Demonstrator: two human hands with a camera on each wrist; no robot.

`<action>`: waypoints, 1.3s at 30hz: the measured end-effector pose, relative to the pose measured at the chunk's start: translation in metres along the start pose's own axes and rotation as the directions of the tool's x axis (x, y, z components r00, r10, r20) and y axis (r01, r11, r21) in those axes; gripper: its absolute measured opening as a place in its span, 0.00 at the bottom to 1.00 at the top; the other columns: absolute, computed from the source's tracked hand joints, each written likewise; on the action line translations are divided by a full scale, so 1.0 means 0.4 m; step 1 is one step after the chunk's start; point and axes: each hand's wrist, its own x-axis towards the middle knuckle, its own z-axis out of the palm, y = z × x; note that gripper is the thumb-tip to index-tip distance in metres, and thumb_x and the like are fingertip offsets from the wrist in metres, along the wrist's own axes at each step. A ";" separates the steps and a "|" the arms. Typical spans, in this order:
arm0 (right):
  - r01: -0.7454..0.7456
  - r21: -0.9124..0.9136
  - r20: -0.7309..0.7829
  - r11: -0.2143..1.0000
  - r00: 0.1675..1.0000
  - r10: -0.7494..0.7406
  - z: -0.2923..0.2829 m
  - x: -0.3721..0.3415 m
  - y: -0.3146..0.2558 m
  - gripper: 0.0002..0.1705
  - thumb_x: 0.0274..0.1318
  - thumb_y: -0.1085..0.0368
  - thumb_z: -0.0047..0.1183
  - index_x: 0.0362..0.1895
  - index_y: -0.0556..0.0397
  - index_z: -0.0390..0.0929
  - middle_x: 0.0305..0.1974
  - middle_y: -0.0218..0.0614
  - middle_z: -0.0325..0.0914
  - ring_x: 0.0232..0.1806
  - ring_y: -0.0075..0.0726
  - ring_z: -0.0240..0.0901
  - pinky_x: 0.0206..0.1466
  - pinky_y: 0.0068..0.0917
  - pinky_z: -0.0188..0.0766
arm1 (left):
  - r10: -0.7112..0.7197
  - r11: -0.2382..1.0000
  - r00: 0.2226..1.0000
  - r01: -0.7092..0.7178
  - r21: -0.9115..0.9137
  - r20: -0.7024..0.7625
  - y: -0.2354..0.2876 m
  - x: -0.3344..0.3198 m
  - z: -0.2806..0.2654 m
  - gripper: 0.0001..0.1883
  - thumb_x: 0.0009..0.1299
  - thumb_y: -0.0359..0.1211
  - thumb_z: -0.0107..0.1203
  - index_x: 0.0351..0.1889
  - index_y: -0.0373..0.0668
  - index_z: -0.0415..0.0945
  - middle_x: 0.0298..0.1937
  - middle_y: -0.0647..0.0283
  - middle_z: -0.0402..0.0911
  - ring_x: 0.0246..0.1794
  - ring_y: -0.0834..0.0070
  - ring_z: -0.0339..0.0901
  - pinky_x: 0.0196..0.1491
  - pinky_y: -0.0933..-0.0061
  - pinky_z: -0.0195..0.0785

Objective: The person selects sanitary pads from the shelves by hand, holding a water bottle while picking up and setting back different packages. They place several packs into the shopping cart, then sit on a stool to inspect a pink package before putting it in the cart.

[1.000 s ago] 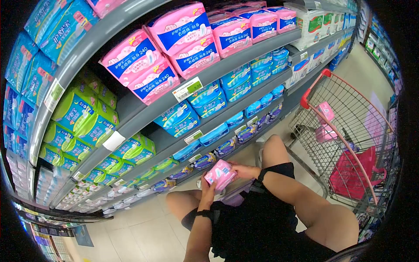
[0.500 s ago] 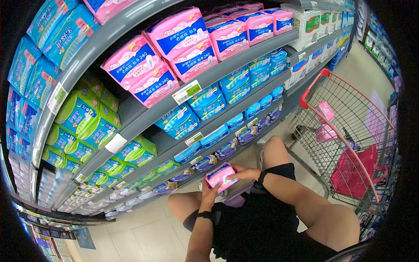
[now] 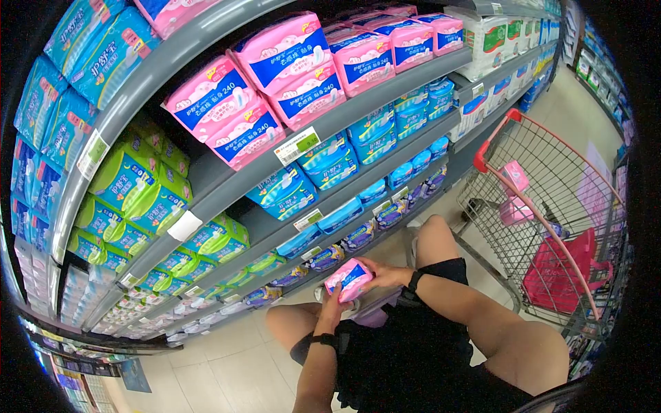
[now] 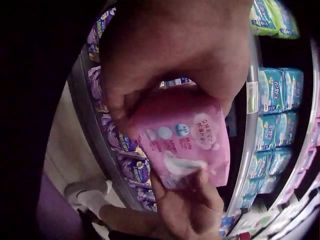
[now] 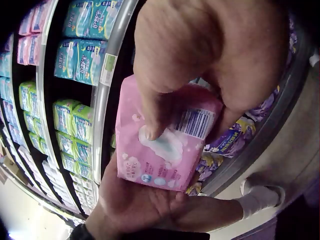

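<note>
A pink pack of sanitary pads point(image 3: 350, 277) is held in front of the knees, its blue-banded side facing up in the head view. My left hand point(image 3: 332, 308) grips its near left end, the thumb lying on top. At the opposite end my right hand point(image 3: 385, 274) holds on with curled fingers. In the right wrist view the pack's side point(image 5: 162, 137) bears a barcode and a pad picture, with the right thumb pressed on it. The left wrist view shows printed round symbols on the pack point(image 4: 185, 135), between both hands.
Shelves rise ahead, with pink pad packs point(image 3: 282, 62), green packs point(image 3: 131, 175) and blue packs point(image 3: 279, 193) above purple ones point(image 3: 323, 258). To the right stands a wire shopping cart point(image 3: 482, 162) holding two pink packs point(image 3: 514, 175) and a red bag point(image 3: 561, 272).
Both hands have turned the pink pack over between them, so its blue-banded side now shows where a pink side with a pad picture showed before. The cart has stayed put.
</note>
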 end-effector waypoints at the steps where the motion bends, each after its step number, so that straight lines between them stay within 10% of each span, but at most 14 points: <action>1: -0.031 0.034 -0.003 0.999 0.999 0.032 0.002 -0.002 -0.008 0.64 0.54 0.55 0.71 0.80 0.53 0.35 0.73 0.45 0.58 0.73 0.40 0.57 0.72 0.37 0.62 | 0.070 0.998 0.996 -0.070 -0.001 -0.056 0.008 -0.015 0.023 0.33 0.73 0.45 0.61 0.71 0.44 0.59 0.67 0.59 0.71 0.62 0.64 0.74 0.57 0.53 0.75; 6: -0.254 0.401 0.086 0.880 0.967 0.240 0.006 -0.009 -0.016 0.60 0.65 0.47 0.60 0.80 0.48 0.25 0.76 0.42 0.53 0.73 0.41 0.58 0.69 0.38 0.67 | 0.394 0.912 0.916 -0.380 0.153 -0.078 -0.035 0.033 0.001 0.40 0.63 0.27 0.71 0.70 0.41 0.58 0.65 0.57 0.72 0.63 0.67 0.72 0.65 0.63 0.68; 9: -0.332 0.646 0.075 0.687 0.924 0.376 0.008 0.017 0.025 0.49 0.70 0.48 0.53 0.80 0.49 0.36 0.73 0.41 0.59 0.72 0.38 0.61 0.68 0.36 0.69 | 0.422 0.867 0.907 -0.402 0.293 -0.003 -0.030 0.021 0.006 0.43 0.59 0.25 0.73 0.70 0.40 0.58 0.64 0.57 0.72 0.64 0.67 0.71 0.67 0.65 0.67; 12: -0.385 0.662 0.289 0.644 0.923 0.254 -0.017 0.059 0.169 0.40 0.72 0.49 0.50 0.77 0.51 0.48 0.68 0.40 0.66 0.70 0.36 0.64 0.67 0.36 0.70 | 0.458 0.805 0.886 -0.448 0.389 0.074 0.010 -0.019 0.047 0.44 0.58 0.25 0.74 0.70 0.40 0.57 0.63 0.59 0.72 0.64 0.68 0.71 0.66 0.65 0.67; 21: -0.078 0.228 -0.091 0.970 0.991 0.101 -0.003 0.017 0.066 0.41 0.66 0.56 0.58 0.75 0.55 0.53 0.67 0.39 0.67 0.67 0.34 0.63 0.72 0.33 0.60 | 0.197 0.971 0.980 -0.199 0.133 0.028 -0.017 -0.010 0.003 0.46 0.70 0.42 0.64 0.80 0.52 0.45 0.70 0.60 0.65 0.64 0.65 0.70 0.51 0.61 0.77; 26: -0.067 0.123 -0.104 0.990 0.991 0.080 0.004 0.018 0.072 0.46 0.63 0.62 0.61 0.77 0.55 0.48 0.69 0.41 0.63 0.70 0.35 0.59 0.74 0.34 0.56 | 0.183 0.982 0.982 -0.181 0.047 -0.036 -0.004 -0.009 0.013 0.39 0.71 0.32 0.61 0.77 0.46 0.50 0.68 0.57 0.69 0.64 0.66 0.72 0.57 0.63 0.76; 30: -0.170 0.467 -0.036 0.868 0.977 0.211 -0.010 0.040 0.120 0.49 0.65 0.49 0.58 0.79 0.53 0.46 0.71 0.43 0.61 0.70 0.38 0.60 0.69 0.33 0.62 | 0.320 0.947 0.947 -0.319 0.026 -0.037 0.010 -0.019 0.036 0.39 0.68 0.27 0.61 0.75 0.38 0.53 0.67 0.55 0.70 0.66 0.66 0.69 0.68 0.65 0.63; 39: -0.124 0.465 -0.067 0.876 0.982 0.175 -0.004 0.036 0.046 0.37 0.64 0.45 0.59 0.69 0.51 0.67 0.56 0.29 0.75 0.56 0.25 0.70 0.57 0.24 0.68 | 0.255 0.956 0.967 -0.255 -0.143 -0.020 -0.001 0.003 0.014 0.35 0.73 0.36 0.60 0.75 0.40 0.56 0.68 0.58 0.70 0.68 0.68 0.67 0.70 0.62 0.61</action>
